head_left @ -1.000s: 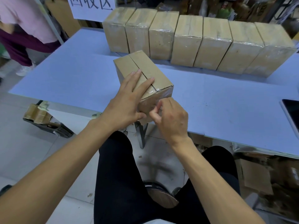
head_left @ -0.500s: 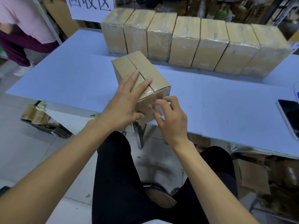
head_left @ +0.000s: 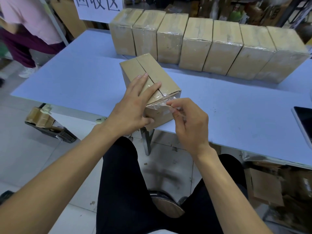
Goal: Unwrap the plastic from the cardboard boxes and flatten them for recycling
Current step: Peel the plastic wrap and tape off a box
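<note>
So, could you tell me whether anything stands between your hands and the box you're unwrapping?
Nothing visible does. The left hand rests on the box, and the right hand pinches its plastic wrap.

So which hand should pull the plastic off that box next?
The right hand. It already pinches a loose bit of plastic wrap at the near end of the box, while the left hand lies across its top, steadying it.

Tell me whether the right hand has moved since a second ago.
Yes. The right hand has drawn back from the box face toward the person, pinching a lifted edge of plastic wrap.
</note>
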